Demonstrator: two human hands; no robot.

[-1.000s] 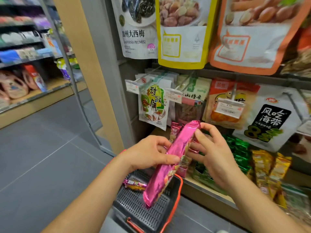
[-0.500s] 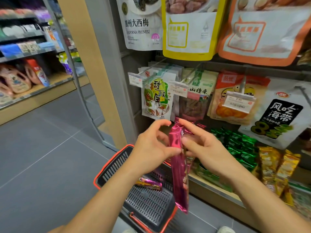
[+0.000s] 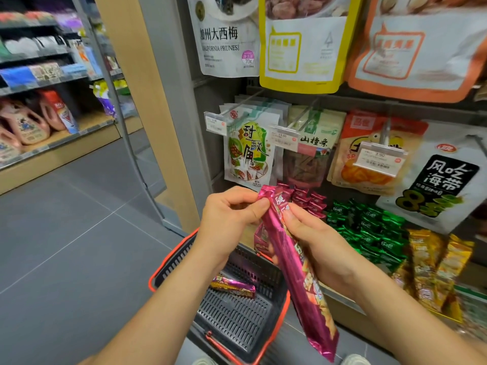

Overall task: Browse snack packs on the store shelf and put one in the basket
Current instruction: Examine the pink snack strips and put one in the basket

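Pink snack pack (image 3: 303,291) picked: we pinch it with our left grip (image 3: 229,222) and right grip (image 3: 324,251). It is not yet in the basket (image 3: 237,320) below them.

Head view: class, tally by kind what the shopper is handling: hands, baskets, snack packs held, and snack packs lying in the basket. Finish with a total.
Hands: 2, the left hand and the right hand
Baskets: 1, the basket
Packs held: 1, the pink snack pack, gripped by both hands
Packs in the basket: 1, the small pack
Total: 5
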